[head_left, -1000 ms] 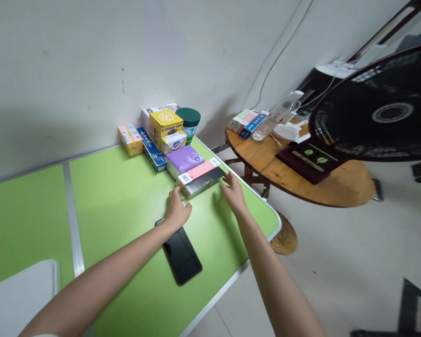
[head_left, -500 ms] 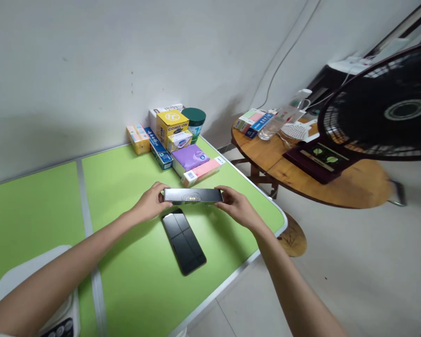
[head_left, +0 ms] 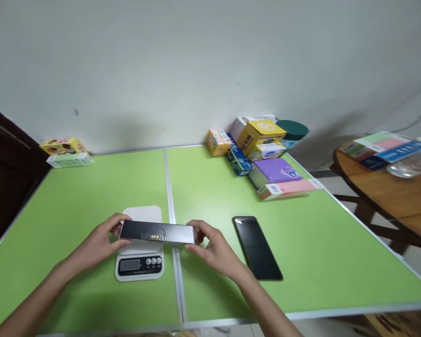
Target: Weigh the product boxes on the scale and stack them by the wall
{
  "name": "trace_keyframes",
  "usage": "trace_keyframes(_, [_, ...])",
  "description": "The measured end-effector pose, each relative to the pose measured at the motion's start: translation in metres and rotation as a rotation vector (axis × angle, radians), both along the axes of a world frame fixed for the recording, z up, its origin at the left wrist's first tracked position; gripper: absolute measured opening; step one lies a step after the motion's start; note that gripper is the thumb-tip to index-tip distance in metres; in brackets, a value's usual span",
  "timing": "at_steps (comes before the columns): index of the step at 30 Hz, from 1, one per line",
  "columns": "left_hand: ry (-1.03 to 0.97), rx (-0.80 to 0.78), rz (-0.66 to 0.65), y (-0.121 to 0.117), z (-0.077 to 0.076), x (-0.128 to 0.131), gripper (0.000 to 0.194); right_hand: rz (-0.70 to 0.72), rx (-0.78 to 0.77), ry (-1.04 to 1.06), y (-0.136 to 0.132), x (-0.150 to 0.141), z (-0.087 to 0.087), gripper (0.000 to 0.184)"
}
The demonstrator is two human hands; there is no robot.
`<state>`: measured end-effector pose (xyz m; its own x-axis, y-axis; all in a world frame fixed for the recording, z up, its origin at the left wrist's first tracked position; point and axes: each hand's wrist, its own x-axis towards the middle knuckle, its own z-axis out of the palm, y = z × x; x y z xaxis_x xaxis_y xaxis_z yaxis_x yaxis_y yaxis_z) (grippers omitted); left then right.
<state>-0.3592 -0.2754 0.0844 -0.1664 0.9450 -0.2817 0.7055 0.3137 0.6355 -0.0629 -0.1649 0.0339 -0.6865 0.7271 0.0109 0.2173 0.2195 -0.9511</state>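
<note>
While both hands grip it by its ends, a long black box (head_left: 157, 231) lies level across the left part of the green table (head_left: 210, 196), over the white kitchen scale (head_left: 142, 213). It hides the middle of the scale's plate, and its right end reaches past the metal strip (head_left: 171, 201) that divides the tabletop; whether it touches the plate cannot be told. The left hand (head_left: 103, 237) is partly curled, thumb and fingers pinching the box's left end. The right hand (head_left: 214, 244) is bent much the same way around the right end. On the near side of the box, the scale's small display and three round buttons are visible.

Right of the right hand, a dark phone (head_left: 257, 248) lies flat. Beyond it, toward the far right, a pink box (head_left: 294, 187) lies just beside a purple pack (head_left: 277, 170), with a blue box (head_left: 240, 161), a yellow box (head_left: 262, 133) and a green-lidded tub (head_left: 292, 128) farther back. At the far left, a yellow packet (head_left: 63, 146) sits behind a pale green box (head_left: 70, 160).
</note>
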Motion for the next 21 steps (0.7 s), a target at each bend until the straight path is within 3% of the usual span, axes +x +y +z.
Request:
trace_keyframes(3, [-0.036,0.041,0.06,-0.014,-0.014,-0.017,0.036,-0.006,-0.001,-0.022,-0.007,-0.025,-0.01,0.033])
trace_keyframes(7, [-0.112,0.065,0.07,-0.016,-0.032,-0.027,0.034,-0.044,0.034,-0.126,-0.014,-0.042,-0.014,0.039])
trace_keyframes(9, [-0.144,0.053,0.092,-0.018,-0.039,-0.032,0.043,-0.034,0.033,-0.174,-0.015,-0.043,-0.013,0.045])
trace_keyframes(13, [-0.139,0.027,0.18,-0.029,-0.042,-0.049,0.077,-0.056,-0.014,-0.216,-0.01,-0.031,-0.012,0.058])
trace_keyframes(21, [-0.184,-0.038,0.261,-0.059,-0.058,-0.073,0.069,-0.141,-0.072,-0.162,-0.001,-0.002,-0.029,0.05])
